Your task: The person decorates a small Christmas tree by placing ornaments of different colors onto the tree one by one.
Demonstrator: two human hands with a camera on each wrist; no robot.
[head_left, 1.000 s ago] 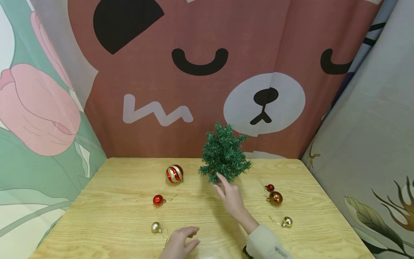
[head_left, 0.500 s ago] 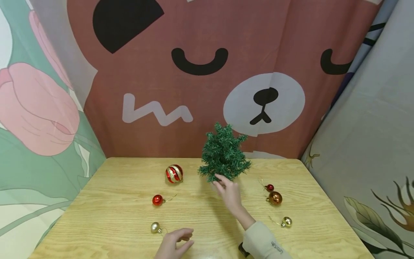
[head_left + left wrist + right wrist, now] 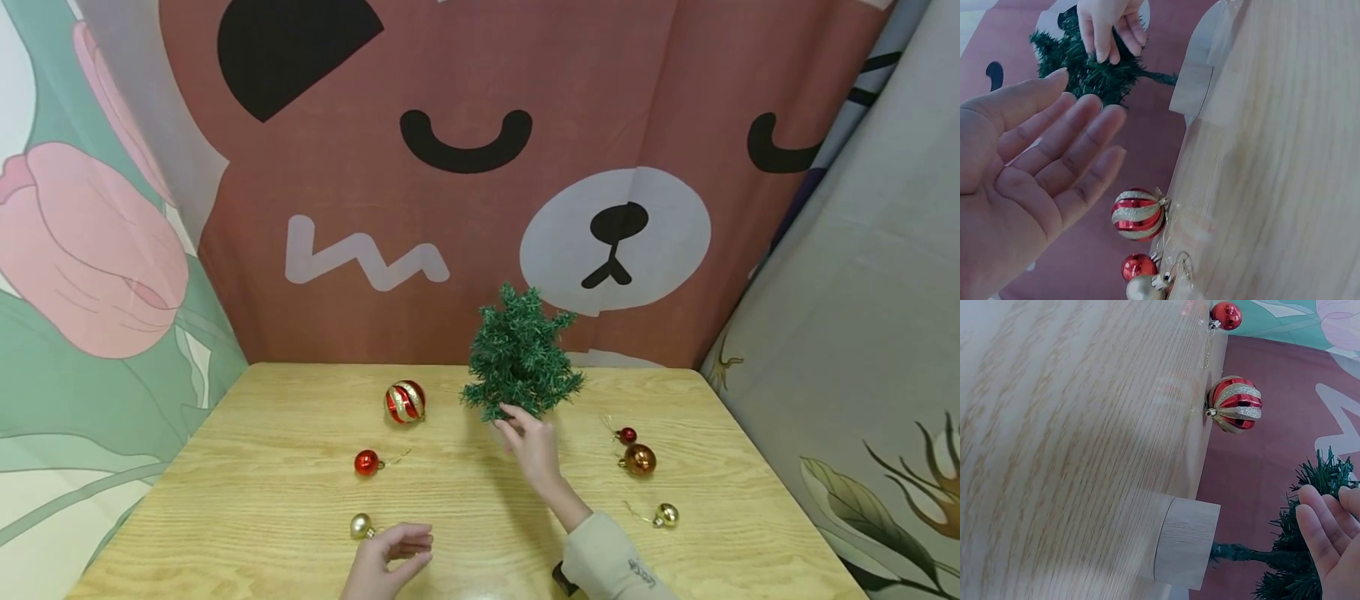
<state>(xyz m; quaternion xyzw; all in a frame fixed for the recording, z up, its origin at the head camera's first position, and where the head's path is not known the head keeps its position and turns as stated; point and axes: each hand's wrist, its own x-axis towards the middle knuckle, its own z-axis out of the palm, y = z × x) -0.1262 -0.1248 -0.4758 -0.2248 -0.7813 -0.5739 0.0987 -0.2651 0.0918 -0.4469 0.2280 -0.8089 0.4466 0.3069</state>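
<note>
A small green artificial Christmas tree (image 3: 520,354) stands upright at the back of the table, on a pale round base (image 3: 1187,544). My right hand (image 3: 537,450) is at its lower front branches, fingers loosely extended and fingertips right at the greenery; the right wrist view shows nothing gripped. My left hand (image 3: 386,562) hovers low over the front of the table, fingers loosely bent and palm bare in the left wrist view. Nearest to it lies a pale gold bauble (image 3: 362,526), its cord partly hidden by the hand.
Left on the wooden table (image 3: 450,500) lie a red-and-gold striped bauble (image 3: 405,402) and a red bauble (image 3: 367,462). To the right are a small dark red bauble (image 3: 627,435), a bronze bauble (image 3: 639,459) and a gold bauble (image 3: 666,515). A printed curtain (image 3: 337,325) hangs behind.
My left hand has drifted left and slightly down, toward the pale gold bauble. My right hand shifted slightly at the branch, its index finger bending a little. Tree and baubles stay put.
</note>
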